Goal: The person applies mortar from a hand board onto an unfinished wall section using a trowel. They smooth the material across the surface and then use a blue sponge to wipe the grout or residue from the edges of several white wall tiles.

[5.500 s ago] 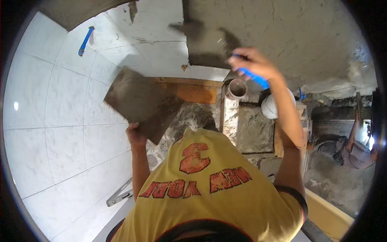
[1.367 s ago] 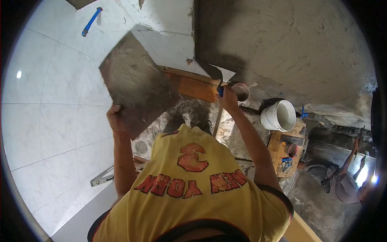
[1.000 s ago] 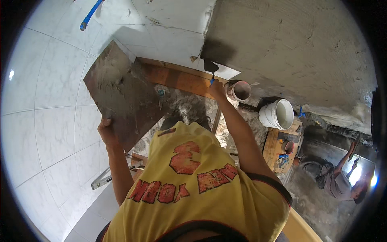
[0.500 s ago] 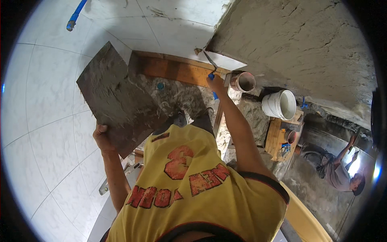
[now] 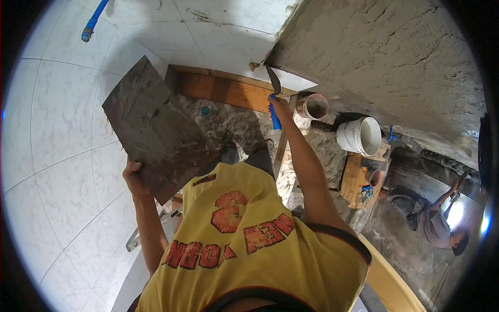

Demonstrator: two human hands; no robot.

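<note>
My left hand point(image 5: 135, 179) is closed on the near left edge of a flat rectangular mortar board point(image 5: 156, 122), its thumb over the top face. Grey mortar smears cover the board, which is held tilted above the floor beside the tiled wall. Wrapped round the blue handle of a trowel point(image 5: 274, 80) is my right hand point(image 5: 281, 108). The trowel's dark blade points away from me, its tip close to the lower corner of the rough plastered wall point(image 5: 374, 47). Whether the tip touches the wall I cannot tell.
White tiles point(image 5: 65, 114) line the left wall, where a blue pipe point(image 5: 91, 26) sticks out. A wooden plank point(image 5: 223, 91) borders the mortar-strewn floor and its drain point(image 5: 205, 111). Right stand a small bucket point(image 5: 313, 107), a white bucket point(image 5: 359, 136) and wooden boards point(image 5: 356, 179). Another person point(image 5: 434, 226) works far right.
The trowel has turned in my right hand, so more of its blade's broad face shows. My left hand and the board have shifted slightly right. The other person's arm and head have moved a little.
</note>
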